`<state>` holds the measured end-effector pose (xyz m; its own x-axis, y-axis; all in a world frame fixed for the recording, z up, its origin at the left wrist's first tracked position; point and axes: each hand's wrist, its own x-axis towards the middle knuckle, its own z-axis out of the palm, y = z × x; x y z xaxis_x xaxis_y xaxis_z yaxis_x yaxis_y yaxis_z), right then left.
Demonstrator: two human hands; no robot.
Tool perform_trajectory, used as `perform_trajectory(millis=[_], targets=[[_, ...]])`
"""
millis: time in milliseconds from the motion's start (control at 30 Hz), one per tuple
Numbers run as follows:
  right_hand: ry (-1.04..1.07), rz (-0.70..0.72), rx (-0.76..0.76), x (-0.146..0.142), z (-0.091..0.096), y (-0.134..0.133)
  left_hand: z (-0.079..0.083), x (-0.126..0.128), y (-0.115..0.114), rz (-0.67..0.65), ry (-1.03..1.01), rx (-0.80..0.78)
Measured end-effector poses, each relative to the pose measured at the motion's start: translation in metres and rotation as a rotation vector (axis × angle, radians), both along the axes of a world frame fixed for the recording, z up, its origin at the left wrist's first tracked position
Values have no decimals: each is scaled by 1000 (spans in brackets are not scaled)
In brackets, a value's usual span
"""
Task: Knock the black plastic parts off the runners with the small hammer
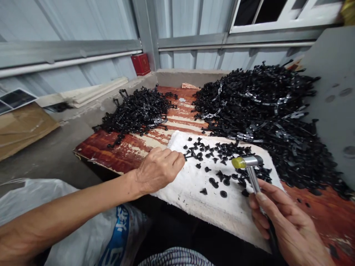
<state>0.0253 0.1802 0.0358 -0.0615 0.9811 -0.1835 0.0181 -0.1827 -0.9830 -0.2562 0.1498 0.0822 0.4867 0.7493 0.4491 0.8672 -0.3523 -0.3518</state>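
My right hand (280,214) grips a small mallet (253,177) by its dark handle. The mallet has a silver head with a yellow face on its left end, held above the right side of a white cloth pad (177,188). At the pad's left edge my left hand (161,168) is closed in a fist. A thin black link part (189,156) sticks out by its fingertips; the rest is hidden inside the fist. Loose black round-headed pins (223,194) with short stems lie scattered over the pad between both hands.
A large heap of black linked parts (249,99) fills the right back of the worn red board (97,149). A smaller heap (135,111) lies at the left back. A red box (141,64) stands in the corner, and a white plastic sack (83,225) lies below left.
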Motion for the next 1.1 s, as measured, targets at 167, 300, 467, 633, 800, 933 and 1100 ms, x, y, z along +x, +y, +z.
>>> perform_trajectory(millis=[167, 300, 467, 633, 800, 933, 1100], targets=[[-288, 139, 260, 3, -9, 3, 10, 6, 7, 230, -748, -1128], [-507, 300, 703, -7, -2, 2, 1, 4, 19, 317, -1126, -1457], [-577, 289, 1081, -30, 21, -9, -5, 3, 22, 321, -1167, -1469], [-809, 451, 1128, -33, 16, -4, -5, 1, 22, 308, -1175, -1472], [-686, 347, 993, -13, 12, -5, -5, -3, 19, 264, -1161, -1462], [-493, 102, 489, 12, 5, -11, 16, -27, 32, 272, -1177, -1246], [-76, -22, -57, 25, -3, -4, 78, -97, 85, 645, -884, -490]])
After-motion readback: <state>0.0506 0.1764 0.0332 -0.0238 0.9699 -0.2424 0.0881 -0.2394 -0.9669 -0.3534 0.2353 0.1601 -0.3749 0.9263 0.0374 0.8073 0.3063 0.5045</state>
